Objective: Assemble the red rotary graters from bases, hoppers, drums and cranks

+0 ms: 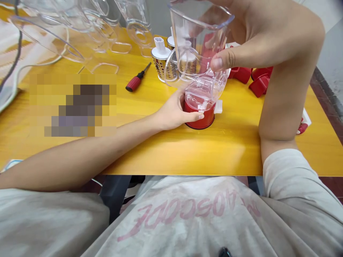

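Note:
A clear plastic grater housing with a wide-mouthed hopper (pixel 199 75) stands above a round red base (pixel 197 119) on the yellow table. My left hand (pixel 174 112) is wrapped round the left side of the base, its thumb lying across the front. From above, my right hand (pixel 249 41) grips the hopper, with the thumb pressed on its near right side and the other fingers partly hidden behind the clear wall. A small white tab (pixel 218 106) sticks out to the right of the base. Whether housing and base are locked together, I cannot tell.
Behind the housing stand perforated metal drum graters (pixel 163 60) with white tops. A red-handled screwdriver (pixel 136 81) lies left of them. Several clear housings (pixel 80 32) crowd the back left near a white cable (pixel 40 65). Red plastic parts (pixel 259 85) sit at right. One patch is pixelated.

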### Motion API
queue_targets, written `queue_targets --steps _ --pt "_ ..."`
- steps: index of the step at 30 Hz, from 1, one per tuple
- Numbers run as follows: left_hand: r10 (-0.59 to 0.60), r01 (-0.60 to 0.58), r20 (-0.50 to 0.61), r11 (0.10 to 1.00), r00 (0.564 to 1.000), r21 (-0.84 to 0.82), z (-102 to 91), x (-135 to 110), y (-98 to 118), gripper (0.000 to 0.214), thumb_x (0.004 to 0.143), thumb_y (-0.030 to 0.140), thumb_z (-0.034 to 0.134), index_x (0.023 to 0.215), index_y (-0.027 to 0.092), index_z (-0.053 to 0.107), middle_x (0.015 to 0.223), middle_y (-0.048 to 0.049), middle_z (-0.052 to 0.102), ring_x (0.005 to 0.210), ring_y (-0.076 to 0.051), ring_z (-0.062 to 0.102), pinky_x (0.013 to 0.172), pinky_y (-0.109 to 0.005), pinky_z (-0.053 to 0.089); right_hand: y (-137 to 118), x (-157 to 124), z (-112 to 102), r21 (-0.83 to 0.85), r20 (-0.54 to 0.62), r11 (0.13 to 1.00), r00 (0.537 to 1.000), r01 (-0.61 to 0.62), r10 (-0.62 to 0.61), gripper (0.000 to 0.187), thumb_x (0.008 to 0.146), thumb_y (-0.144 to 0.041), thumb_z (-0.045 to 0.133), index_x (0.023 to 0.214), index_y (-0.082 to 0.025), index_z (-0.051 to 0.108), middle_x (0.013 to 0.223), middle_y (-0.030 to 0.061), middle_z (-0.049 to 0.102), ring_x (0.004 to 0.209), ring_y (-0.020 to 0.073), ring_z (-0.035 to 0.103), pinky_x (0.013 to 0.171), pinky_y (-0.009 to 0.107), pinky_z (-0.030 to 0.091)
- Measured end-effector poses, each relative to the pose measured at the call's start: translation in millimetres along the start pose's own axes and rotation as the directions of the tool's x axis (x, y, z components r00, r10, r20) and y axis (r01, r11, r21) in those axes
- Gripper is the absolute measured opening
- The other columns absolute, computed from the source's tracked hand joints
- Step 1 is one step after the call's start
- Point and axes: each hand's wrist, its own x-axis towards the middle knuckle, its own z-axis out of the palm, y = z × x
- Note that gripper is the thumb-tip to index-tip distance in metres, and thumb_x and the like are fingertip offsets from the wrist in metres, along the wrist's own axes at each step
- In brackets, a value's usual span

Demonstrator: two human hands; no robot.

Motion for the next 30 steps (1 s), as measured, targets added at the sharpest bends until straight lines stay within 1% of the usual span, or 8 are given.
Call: queue_targets --steps 4,9,13,16,21,25,28,30 --pt "0.005 -0.005 -0.001 1.0 1.0 0.011 0.5 0.2 -4.1 0.119 0.074 0.068 0.114 0.173 0.022 0.065 0.185 -0.0218 0.071 0.179 -0.05 0.061 0.157 -0.072 0.043 29.2 -12.2 -23.1 -0.022 0.044 0.998 0.997 0.058 -0.057 0.087 0.123 -0.072 0.068 0.19 -0.021 0.045 0.192 0.0088 0.053 0.18 0.035 0.053 0.152 0.055 0.056" --pt "0.004 -0.004 -0.009 1.0 1.0 0.004 -1.3 -0.9 -8.8 0.112 0.074 0.064 0.116 0.168 0.024 0.069 0.184 -0.0215 0.071 0.178 -0.052 0.063 0.158 -0.075 0.041 57.1 -9.8 -46.8 0.006 0.142 0.957 0.947 0.289 -0.287 0.11 0.109 -0.068 0.083 0.198 -0.017 0.043 0.197 0.0096 0.049 0.176 0.0332 0.056 0.142 0.042 0.065" --pt "0.037 -0.036 -0.004 0.999 0.999 0.032 -2.7 -0.5 -12.0 0.112 0.078 0.065 0.115 0.169 0.022 0.067 0.185 -0.0215 0.07 0.178 -0.05 0.062 0.158 -0.071 0.042 26.0 -9.2 -44.7 0.032 0.093 0.998 0.994 -0.062 0.059 0.098 0.105 -0.051 0.079 0.189 -0.008 0.052 0.193 0.0116 0.054 0.175 0.0318 0.058 0.138 0.041 0.067" --pt "0.057 -0.057 0.004 0.997 0.998 0.043 -2.9 0.1 -13.1 0.116 0.08 0.065 0.113 0.173 0.02 0.061 0.186 -0.024 0.069 0.178 -0.049 0.063 0.157 -0.069 0.043 5.8 -9.4 -41.3 -0.038 0.049 0.991 0.99 -0.129 0.131 0.097 0.097 -0.04 0.086 0.184 -0.009 0.059 0.188 0.0108 0.061 0.166 0.0333 0.065 0.131 0.042 0.07" --pt "0.023 -0.023 0.006 0.999 1.0 0.026 -3.1 -0.8 -13.0 0.112 0.08 0.066 0.113 0.168 0.019 0.063 0.18 -0.0253 0.073 0.173 -0.05 0.068 0.154 -0.07 0.047 -10.5 -5.9 -35.5 -0.194 -0.06 0.921 0.941 -0.339 0.334 0.097 0.091 -0.02 0.108 0.177 -0.007 0.067 0.174 0.0156 0.074 0.15 0.0356 0.076 0.14 0.054 0.063" --pt "-0.004 0.004 -0.002 1.0 1.0 0.015 -2.7 -1.5 -11.3 0.114 0.079 0.067 0.115 0.168 0.018 0.065 0.18 -0.0256 0.073 0.174 -0.05 0.067 0.154 -0.07 0.047 -19.7 -3.7 -29.6 -0.31 -0.128 0.85 0.905 -0.426 0.407 0.094 0.09 -0.031 0.109 0.174 -0.013 0.071 0.167 0.0138 0.079 0.144 0.0407 0.079 0.125 0.054 0.07" --pt "0.017 -0.017 0.004 1.0 1.0 0.017 -2.3 -1.1 -10.5 0.116 0.079 0.07 0.115 0.17 0.019 0.064 0.184 -0.0252 0.07 0.177 -0.05 0.064 0.155 -0.07 0.046 -22.3 -2.8 -26.8 -0.381 -0.162 0.807 0.892 -0.452 0.423 0.093 0.088 -0.043 0.109 0.17 -0.02 0.072 0.161 0.0105 0.082 0.144 0.042 0.079 0.133 0.056 0.065" --pt "0.028 -0.028 0.003 0.999 1.0 0.023 -2.4 -1.2 -11.1 0.116 0.079 0.071 0.114 0.169 0.019 0.064 0.181 -0.025 0.071 0.175 -0.05 0.065 0.155 -0.069 0.046 -23.4 -2.3 -25.5 -0.378 -0.175 0.802 0.886 -0.463 0.429 0.094 0.087 -0.041 0.108 0.17 -0.017 0.073 0.159 0.0124 0.083 0.139 0.0426 0.081 0.136 0.063 0.062"
